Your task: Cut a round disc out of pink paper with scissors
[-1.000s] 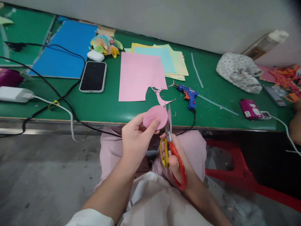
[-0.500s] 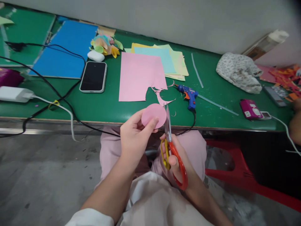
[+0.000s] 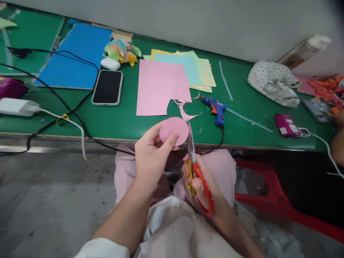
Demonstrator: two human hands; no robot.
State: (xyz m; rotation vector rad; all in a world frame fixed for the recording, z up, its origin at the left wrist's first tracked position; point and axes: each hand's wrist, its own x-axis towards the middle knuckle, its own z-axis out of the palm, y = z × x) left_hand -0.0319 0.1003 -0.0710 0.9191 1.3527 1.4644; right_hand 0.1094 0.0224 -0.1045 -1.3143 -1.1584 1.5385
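My left hand [image 3: 152, 154] pinches a round pink paper disc [image 3: 174, 129] between thumb and fingers, just over the table's front edge. In my right hand [image 3: 200, 175] is a pair of scissors [image 3: 191, 143] with one red and one yellow handle. Their blades point away from me and stand close by the disc's right edge; I cannot tell whether they touch it. Beyond lies a pink paper sheet [image 3: 161, 86] with a curved piece cut from its lower right corner. Thin pink scraps [image 3: 186, 111] lie beside that cut.
A blue glue gun [image 3: 219, 109] with its cord lies right of the sheets. Coloured papers [image 3: 202, 71] are stacked behind. At left are a phone [image 3: 107, 87], a white earbud case [image 3: 110, 64] and black cables [image 3: 56, 95]. A patterned cloth [image 3: 272, 82] and another person's arm [image 3: 338, 143] are at right.
My left hand has shifted slightly left with the pink disc. The scissors stay in nearly the same place, blades a little apart. The items on the table have not been moved.
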